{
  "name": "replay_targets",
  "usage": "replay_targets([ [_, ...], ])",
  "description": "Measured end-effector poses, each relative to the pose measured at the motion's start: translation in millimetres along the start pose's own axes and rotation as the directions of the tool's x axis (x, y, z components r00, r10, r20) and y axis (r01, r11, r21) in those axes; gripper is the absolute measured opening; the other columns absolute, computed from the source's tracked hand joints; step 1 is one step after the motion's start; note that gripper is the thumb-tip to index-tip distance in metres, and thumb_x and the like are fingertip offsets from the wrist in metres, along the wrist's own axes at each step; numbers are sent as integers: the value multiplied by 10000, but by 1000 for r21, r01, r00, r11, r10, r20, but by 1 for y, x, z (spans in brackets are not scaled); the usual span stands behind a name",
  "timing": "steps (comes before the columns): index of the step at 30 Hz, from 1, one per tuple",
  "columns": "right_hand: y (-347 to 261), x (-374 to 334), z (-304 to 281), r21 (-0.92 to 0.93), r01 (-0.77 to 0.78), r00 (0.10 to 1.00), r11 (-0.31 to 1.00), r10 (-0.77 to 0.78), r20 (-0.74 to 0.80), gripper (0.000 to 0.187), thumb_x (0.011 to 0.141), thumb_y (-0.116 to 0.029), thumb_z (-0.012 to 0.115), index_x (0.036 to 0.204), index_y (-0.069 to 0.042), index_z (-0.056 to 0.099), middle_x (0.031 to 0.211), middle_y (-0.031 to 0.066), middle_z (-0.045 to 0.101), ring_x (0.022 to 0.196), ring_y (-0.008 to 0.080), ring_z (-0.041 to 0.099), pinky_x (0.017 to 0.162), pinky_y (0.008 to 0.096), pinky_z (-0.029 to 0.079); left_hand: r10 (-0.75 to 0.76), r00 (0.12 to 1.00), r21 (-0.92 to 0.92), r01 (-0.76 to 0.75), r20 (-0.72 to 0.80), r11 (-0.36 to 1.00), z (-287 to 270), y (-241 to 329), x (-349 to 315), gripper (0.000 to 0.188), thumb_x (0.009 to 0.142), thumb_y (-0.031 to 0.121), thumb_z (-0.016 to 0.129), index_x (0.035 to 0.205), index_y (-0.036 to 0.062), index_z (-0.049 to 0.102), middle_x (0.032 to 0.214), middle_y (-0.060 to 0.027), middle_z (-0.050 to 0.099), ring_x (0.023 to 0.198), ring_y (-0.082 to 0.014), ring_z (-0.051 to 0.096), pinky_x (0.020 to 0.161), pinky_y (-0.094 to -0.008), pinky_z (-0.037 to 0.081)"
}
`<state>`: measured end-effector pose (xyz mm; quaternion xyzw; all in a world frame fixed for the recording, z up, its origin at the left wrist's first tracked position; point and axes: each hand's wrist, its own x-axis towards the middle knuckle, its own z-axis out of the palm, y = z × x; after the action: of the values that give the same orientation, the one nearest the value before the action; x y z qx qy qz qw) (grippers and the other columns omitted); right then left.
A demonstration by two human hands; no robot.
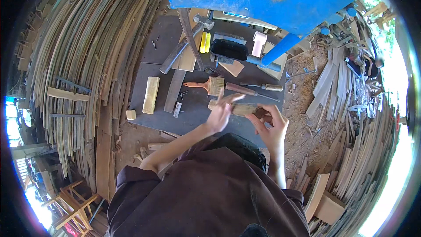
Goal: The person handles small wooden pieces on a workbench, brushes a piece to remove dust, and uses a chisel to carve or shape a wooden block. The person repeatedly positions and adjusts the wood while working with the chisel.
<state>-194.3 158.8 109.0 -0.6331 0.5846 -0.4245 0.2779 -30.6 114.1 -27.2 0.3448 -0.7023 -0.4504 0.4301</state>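
Risk of slip: short pale wooden block point(239, 109) gripped only at its right end by right hand point(271, 127), above the dark work board point(193, 114). Left hand point(221, 112) laid open across its left end, fingers spread, unclamped. Close ahead: orange-handled paintbrush point(206, 85), wooden-handled chisel point(246, 89). Loose nails point(183, 93) nearby.

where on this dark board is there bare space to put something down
Free: the dark board's far-left corner, left of the hammer, and its near edge below the pale wood block. Crowded: the middle and right, around the paintbrush and chisels.
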Motion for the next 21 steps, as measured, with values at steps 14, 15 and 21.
replay_targets([
  [14, 13, 4, -14, 133, -122, 993, 984, 122, 8, 329, 801, -66, 804, 1069, 10, 629, 796, 63, 683, 562, 71, 600, 501, 213, 454, -38, 998, 146, 31, 46, 989, -2, -41, -14, 656, 1033, 455, 131, 1374, 18, 482, 1297, -193, 585, 1298, -344, 493, 1199, -543, 26],
  [15, 14, 3, -15, 119, -93, 996, 989, 93, 8, 330, 800, -62, 804, 1071, 9, 630, 795, 63, 680, 567, 72, 604, 502, 214, 456, -5, 998, 74, 0, 66, 997, 0, -16, -4, 735, 1016, 521, 98, 1377, 6, 479, 1321, -198, 573, 1321, -349, 475, 1190, -557, 8],
  [21, 13, -5, -14, 60, -41, 999, 997, 41, 2, 310, 809, -40, 789, 1077, 4, 638, 787, 56, 667, 591, 79, 619, 501, 217, 461, 240, 971, -23, -240, 13, 971, 11, 34, 16, 623, 1042, 453, 190, 1409, 18, 440, 1399, -192, 498, 1337, -358, 447, 1193, -552, 42],
])
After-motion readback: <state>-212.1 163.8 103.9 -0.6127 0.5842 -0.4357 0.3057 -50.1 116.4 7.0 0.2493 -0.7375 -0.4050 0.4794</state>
